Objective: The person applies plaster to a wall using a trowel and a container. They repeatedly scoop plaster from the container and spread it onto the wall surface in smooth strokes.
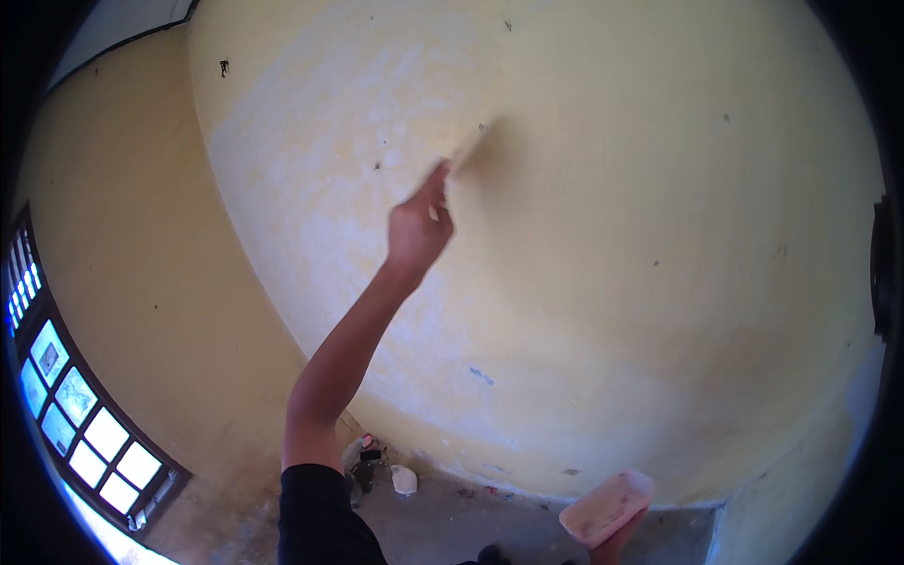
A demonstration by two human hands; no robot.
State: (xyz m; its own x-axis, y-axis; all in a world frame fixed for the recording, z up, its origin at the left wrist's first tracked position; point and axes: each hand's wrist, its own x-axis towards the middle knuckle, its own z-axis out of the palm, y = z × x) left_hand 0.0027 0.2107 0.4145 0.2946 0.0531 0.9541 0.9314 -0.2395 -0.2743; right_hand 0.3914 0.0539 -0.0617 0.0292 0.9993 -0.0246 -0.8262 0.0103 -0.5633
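My left hand (pixel 421 217) reaches up to the pale yellow, patchy wall (pixel 621 217), its fingers closed on a thin, pale flat tool (pixel 463 153), seen nearly edge-on and blurred, at or close to the wall surface. A soft shadow lies beside it. Low at the right, my right hand (pixel 617 540) grips a pinkish, mottled flat board or slab (pixel 605 506), mostly hiding the fingers.
A dark-framed paned window (pixel 108 433) is in the left wall (pixel 132 235). On the grey floor (pixel 424 527) by the corner lie a white bundle (pixel 404 478) and small dark items (pixel 367 457). A dark object (pixel 880 268) sits at the right rim.
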